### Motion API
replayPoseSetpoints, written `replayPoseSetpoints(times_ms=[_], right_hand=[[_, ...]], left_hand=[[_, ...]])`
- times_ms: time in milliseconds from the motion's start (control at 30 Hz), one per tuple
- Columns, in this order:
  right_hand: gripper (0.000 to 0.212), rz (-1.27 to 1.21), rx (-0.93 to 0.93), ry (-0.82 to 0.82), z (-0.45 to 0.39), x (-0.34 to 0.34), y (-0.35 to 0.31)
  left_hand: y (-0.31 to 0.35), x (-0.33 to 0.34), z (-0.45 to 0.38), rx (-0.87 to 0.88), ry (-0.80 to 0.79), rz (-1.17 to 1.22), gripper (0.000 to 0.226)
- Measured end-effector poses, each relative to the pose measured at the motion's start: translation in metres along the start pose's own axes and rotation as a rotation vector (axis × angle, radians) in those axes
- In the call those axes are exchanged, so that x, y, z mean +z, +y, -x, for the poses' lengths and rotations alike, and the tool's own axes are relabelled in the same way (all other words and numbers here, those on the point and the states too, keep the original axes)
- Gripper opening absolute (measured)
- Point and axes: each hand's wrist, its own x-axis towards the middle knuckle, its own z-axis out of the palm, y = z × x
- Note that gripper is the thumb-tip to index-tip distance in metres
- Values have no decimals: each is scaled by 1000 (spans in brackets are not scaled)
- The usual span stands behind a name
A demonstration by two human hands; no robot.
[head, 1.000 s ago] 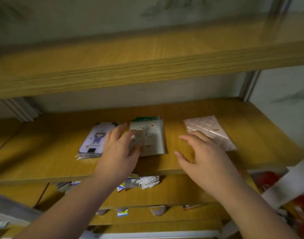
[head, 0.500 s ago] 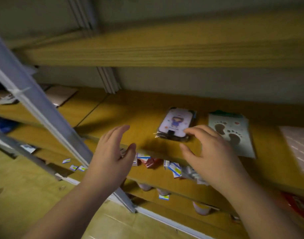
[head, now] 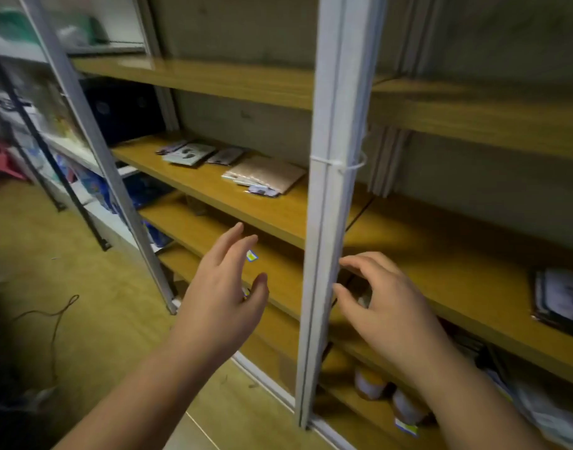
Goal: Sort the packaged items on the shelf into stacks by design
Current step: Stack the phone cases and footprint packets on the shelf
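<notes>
Packaged items (head: 262, 175) on shelf (head: 213, 193) — beyond empty fingers (head: 243, 241)

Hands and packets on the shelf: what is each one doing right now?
left hand: open, empty, held in the air before the shelves
right hand: open, empty, fingertips near the white post
beige packet: lying flat atop smaller packets
footprint packet: lying flat, farther left
dark packets: stacked flat at right

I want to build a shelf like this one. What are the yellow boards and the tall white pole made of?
The shelf board looks like wood or wood-look laminate: yellow-brown, with faint grain lines and a slight sheen. The white pole looks like painted metal: smooth, straight, with a long groove. A thin white tie, probably plastic, loops around it.
</notes>
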Motion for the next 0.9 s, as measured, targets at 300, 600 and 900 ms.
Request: replayPoseSetpoints(times_ms=[300, 600, 900], right_hand=[[40, 49, -53, -54, -52, 74, -85], [42, 48, -62, -103, -109, 134, -100], [38, -39, -100, -33, -229, 203, -124]], left_hand=[[-107, -61, -17, -37, -44, 23, 63], [-171, -71, -58, -84, -15, 7, 63], [-233, -86, -150, -71, -39, -109, 65]])
